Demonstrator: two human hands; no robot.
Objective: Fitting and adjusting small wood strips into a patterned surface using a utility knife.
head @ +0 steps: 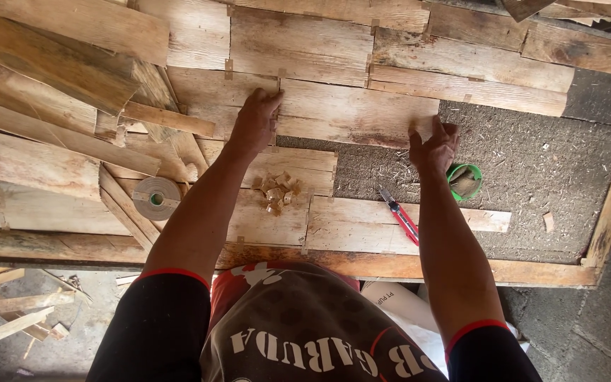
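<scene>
My left hand (256, 120) lies flat on the left end of a pale wooden plank (355, 113), fingers at the seam with the neighbouring board. On the plank's lower right corner rests my right hand (433, 147), fingers curled over the edge. The plank sits in a patchwork of planks laid on a rough grey-brown panel (532, 163). Neither hand carries anything.
A small pile of wood chips (277, 191) lies on the boards between my arms. A red-handled utility knife (399, 214) and a green-rimmed cup (465, 182) sit by my right hand. A tape roll (157, 198) and loose stacked planks (44, 78) are at the left.
</scene>
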